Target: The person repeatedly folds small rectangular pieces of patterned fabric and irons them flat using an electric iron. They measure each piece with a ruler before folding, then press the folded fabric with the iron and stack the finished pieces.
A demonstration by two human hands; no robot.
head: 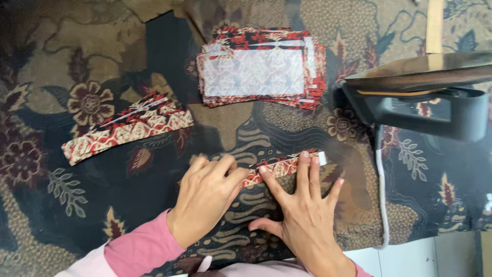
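Item 1: folded fabric strip (284, 166), red, black and cream print, narrow, with a white edge at its right end; lies flat near the middle of the worktop (61, 66), which is covered by a dark floral cloth.

Item 2: left hand (207, 197), pink sleeve, palm down, fingers curled onto the strip's left end; grip not closed around it, fingertips pressing only.

Item 3: right hand (302, 213), palm down, fingers spread and extended across the strip's right half, thumb out to the left; grip open, flat pressure, nothing enclosed.

Item 4: stack of rectangular fabric pieces (261, 69), same red print, pale backing uppermost; beyond the hands, well apart from them.

Item 5: small pile of folded strips (128, 128), same print, slanted; to the left of the hands.

Item 6: dark iron (425, 97), resting at the right, metal soleplate showing; its pale cord (382, 200) runs down toward the worktop's near edge.
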